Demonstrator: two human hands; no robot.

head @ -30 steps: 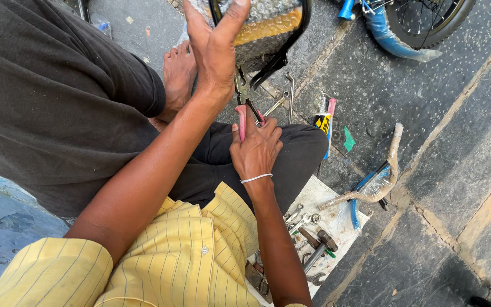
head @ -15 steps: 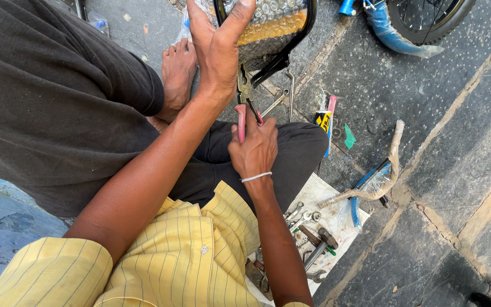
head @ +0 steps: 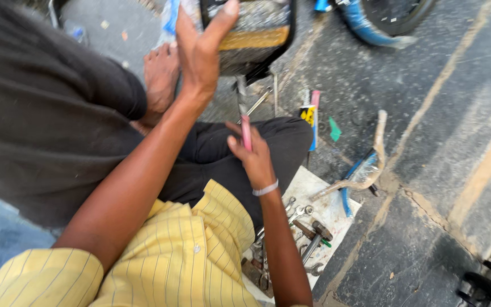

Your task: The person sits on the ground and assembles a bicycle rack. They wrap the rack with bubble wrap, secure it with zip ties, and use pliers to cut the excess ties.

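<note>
Your left hand (head: 200, 54) was raised at twelve o'clock with fingers and thumb spread nearly flat, pressing against the worn black-and-tan padded bicycle saddle (head: 254, 34), which looked bulky but light, soft on top and stiff at its rim, so the rim was the surest place to brace it. Your right hand (head: 254, 156) sat lower, near the centre, wrist bent up and fingers curled tight around the slim pink-handled metal tool (head: 245, 128); it looked rigid, light and a little slick, best held low on the pink grip, with its shaft pointing up toward the saddle's underside.
</note>
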